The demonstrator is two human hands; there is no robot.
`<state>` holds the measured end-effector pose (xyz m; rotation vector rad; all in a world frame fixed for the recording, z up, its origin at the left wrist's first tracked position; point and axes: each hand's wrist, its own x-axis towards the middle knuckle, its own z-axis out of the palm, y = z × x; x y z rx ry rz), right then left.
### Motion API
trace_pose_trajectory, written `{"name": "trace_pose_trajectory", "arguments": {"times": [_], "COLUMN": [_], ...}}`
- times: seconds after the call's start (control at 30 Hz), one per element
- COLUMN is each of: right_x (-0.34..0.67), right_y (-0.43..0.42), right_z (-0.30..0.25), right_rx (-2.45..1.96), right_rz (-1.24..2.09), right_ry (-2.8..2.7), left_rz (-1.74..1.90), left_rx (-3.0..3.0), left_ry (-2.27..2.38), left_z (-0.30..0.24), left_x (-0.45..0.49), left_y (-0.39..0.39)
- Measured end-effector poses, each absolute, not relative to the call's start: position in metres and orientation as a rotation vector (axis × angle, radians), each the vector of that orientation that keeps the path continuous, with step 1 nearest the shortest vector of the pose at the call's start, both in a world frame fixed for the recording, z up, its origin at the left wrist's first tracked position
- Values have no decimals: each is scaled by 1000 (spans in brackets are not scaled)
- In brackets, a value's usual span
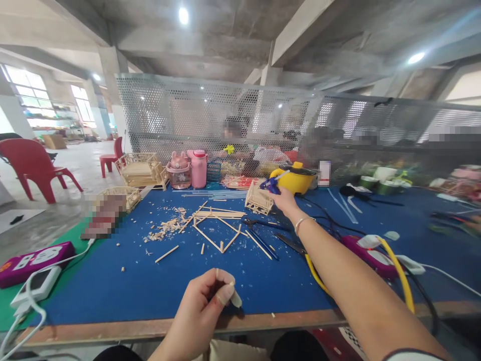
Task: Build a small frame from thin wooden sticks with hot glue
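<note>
My left hand point(208, 303) is closed in a pinch near the table's front edge; anything small between its fingertips is too hidden to name. My right hand point(285, 201) stretches far across the table, its fingers closed on a blue glue gun point(271, 186) beside the yellow pot point(296, 179). Just left of that hand stands a small wooden stick model point(259, 198). Between my hands, thin wooden sticks form an angular frame point(221, 246) lying on the blue table mat point(158, 291). Pliers point(291, 244) and a dark blue pen-like tool point(265, 244) lie under my right forearm.
Wood scraps point(169, 225) are scattered at left centre. A pink bottle point(199, 169) and a pink jug point(179, 173) stand at the back before a perforated metal screen point(180, 110). Purple power strips point(370, 255) with cables lie right and left. People sit beyond the screen.
</note>
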<state>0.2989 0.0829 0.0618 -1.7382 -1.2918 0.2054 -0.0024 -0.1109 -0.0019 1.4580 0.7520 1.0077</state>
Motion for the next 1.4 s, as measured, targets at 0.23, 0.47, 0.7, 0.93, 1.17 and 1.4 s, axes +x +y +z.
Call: {"name": "trace_pose_trajectory", "arguments": {"times": [0.23, 0.47, 0.7, 0.93, 1.17, 1.4], "right_x": [269, 239, 229, 229, 229, 228], "right_y": [2, -84, -92, -87, -84, -84], "right_z": [78, 43, 23, 22, 21, 20], "right_rx": [-1288, -1171, -1378, -1304, -1311, -1320], "right_rz": [527, 950, 755, 575, 577, 601], "right_ry": [-1398, -1672, -1826, -1973, -2012, -2007], "left_rz": [1156, 1414, 1095, 881, 832, 850], "left_rx": [1409, 1611, 1853, 2204, 2211, 2199], "left_ry": [848, 1151, 1171, 1307, 1346, 1321], "left_z": [10, 54, 18, 9, 8, 6], "left_x": [-18, -32, -13, -15, -12, -13], "left_y": [-99, -27, -3, -3, -1, 1]}}
